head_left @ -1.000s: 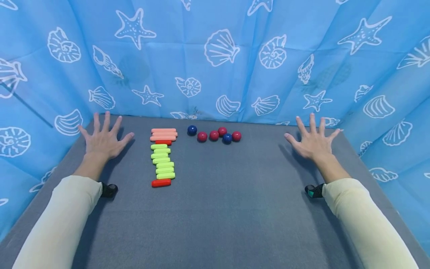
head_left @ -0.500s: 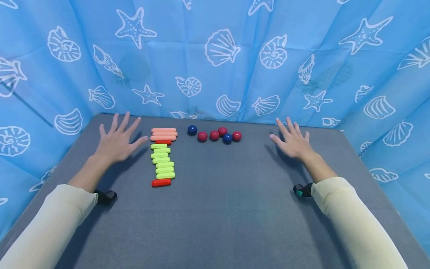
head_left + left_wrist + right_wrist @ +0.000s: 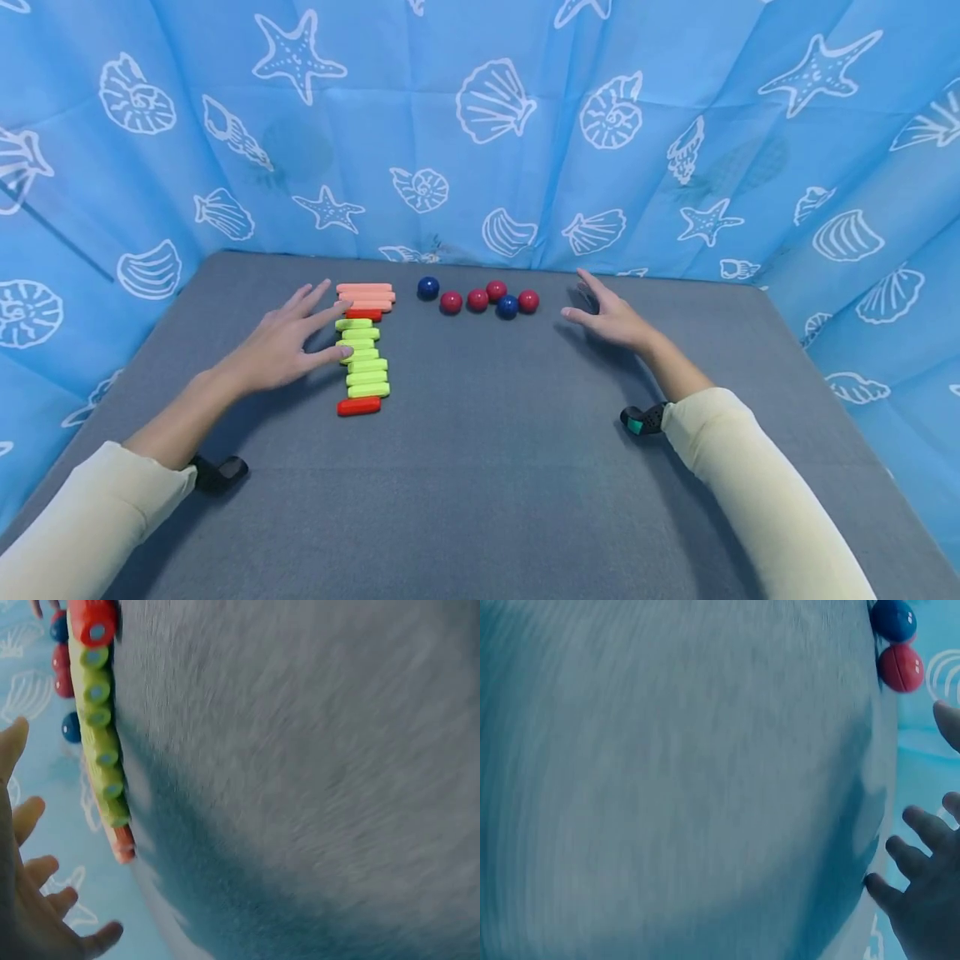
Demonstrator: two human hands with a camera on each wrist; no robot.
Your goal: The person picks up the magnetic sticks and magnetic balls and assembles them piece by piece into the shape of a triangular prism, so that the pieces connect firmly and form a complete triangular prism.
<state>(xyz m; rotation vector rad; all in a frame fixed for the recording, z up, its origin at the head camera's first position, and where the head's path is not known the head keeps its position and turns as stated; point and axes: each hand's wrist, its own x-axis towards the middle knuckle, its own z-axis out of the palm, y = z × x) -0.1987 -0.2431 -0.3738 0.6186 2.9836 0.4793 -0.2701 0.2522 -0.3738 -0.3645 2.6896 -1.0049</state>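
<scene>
My left hand (image 3: pixel 273 346) hovers with spread fingers at the left of a column of short rounded sticks; thumb and index finger overlap it in the head view. From far to near lie several salmon sticks (image 3: pixel 365 288), a red stick (image 3: pixel 369 316), several yellow-green sticks (image 3: pixel 367 377) and another red stick (image 3: pixel 358 407). My right hand (image 3: pixel 618 323), thumb and a finger extended, hovers right of the balls and holds nothing. Its other fingers are hidden in the head view but appear spread in the right wrist view. Nearest it is a red ball (image 3: pixel 528 301), beside a blue ball (image 3: pixel 507 307).
Farther left in the ball group are more red balls (image 3: pixel 477 301) and a second blue ball (image 3: pixel 428 288). A grey cloth (image 3: pixel 480 475) covers the table. Behind and at both sides hangs a blue curtain (image 3: pixel 480 167) with white shell prints.
Both hands have moved inward from the table's sides, the left toward the sticks, the right toward the balls. The left hand has also turned, its fingers pointing more to the right. Sticks and balls stay put.
</scene>
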